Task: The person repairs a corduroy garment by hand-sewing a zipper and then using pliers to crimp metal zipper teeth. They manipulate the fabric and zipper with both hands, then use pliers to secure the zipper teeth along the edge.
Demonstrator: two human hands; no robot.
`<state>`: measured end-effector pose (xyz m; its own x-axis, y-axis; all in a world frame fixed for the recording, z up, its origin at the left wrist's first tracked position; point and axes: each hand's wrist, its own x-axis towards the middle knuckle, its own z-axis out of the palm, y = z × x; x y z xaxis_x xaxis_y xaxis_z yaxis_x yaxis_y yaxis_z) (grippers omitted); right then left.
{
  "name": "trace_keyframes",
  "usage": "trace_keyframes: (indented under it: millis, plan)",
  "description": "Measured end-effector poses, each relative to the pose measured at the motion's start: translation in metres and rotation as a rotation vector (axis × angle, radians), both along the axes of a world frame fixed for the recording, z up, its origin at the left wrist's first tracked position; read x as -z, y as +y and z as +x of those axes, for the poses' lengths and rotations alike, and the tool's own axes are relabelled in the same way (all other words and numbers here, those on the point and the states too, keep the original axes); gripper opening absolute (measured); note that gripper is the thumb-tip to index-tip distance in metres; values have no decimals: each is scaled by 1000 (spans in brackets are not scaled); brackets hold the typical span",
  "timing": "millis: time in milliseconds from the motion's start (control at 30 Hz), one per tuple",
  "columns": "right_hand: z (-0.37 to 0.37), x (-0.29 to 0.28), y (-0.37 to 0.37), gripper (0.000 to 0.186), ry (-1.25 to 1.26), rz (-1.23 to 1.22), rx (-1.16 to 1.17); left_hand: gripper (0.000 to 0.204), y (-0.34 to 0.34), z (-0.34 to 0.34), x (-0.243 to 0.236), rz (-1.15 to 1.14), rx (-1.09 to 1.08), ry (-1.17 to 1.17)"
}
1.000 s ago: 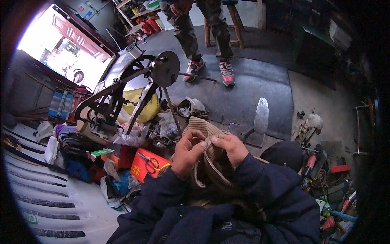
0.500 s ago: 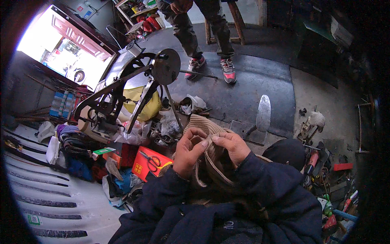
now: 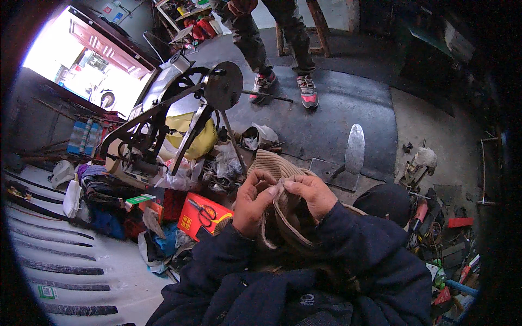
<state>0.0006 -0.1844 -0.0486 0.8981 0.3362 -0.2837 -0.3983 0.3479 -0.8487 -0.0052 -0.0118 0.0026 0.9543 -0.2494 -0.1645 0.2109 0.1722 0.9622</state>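
Observation:
A tan ribbed cloth [image 3: 270, 162], perhaps a knitted garment, lies bunched over my lap with its folded edge raised toward me. My left hand [image 3: 253, 202] pinches that edge between thumb and bent fingers. Close beside it, my right hand [image 3: 312, 194] grips the same edge, thumb and forefinger pressed together. The fingertips of both hands almost meet at one spot on the cloth. Whether a needle or thread is between them is too small to tell. Loose tan strips of the cloth's border hang below my hands.
Left stands a black hand-cranked machine with a round wheel [image 3: 223, 86]. Scissors [image 3: 206, 216] lie on a red box [image 3: 190, 221] near my left forearm. Ahead is a metal shoe-last stand [image 3: 354, 149]. Another person's sneakers [image 3: 308, 91] are beyond. Tools [image 3: 417, 214] clutter the right.
Both hands keep their pinch on the cloth at nearly the same place. The surroundings have shifted only slightly in the view.

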Motion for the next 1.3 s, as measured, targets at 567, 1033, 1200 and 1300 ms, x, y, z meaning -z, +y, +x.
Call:
trace_keyframes:
  millis: [567, 1033, 1200, 1300]
  plan:
    - [-6, -52, -7, 24, 12, 286, 8, 24, 12, 13, -23, -108, -381, -207]
    - [-15, -42, -3, 16, -153, 43, -52, 22, -23, 17, -25, -28, -207, -345]
    - [-15, -40, -3, 19, -218, -114, -26, 27, 3, 3, -30, 365, -103, -339]
    - [-17, -37, -1, 14, -266, -31, -37, 21, 10, -5, -33, 448, -3, -217]
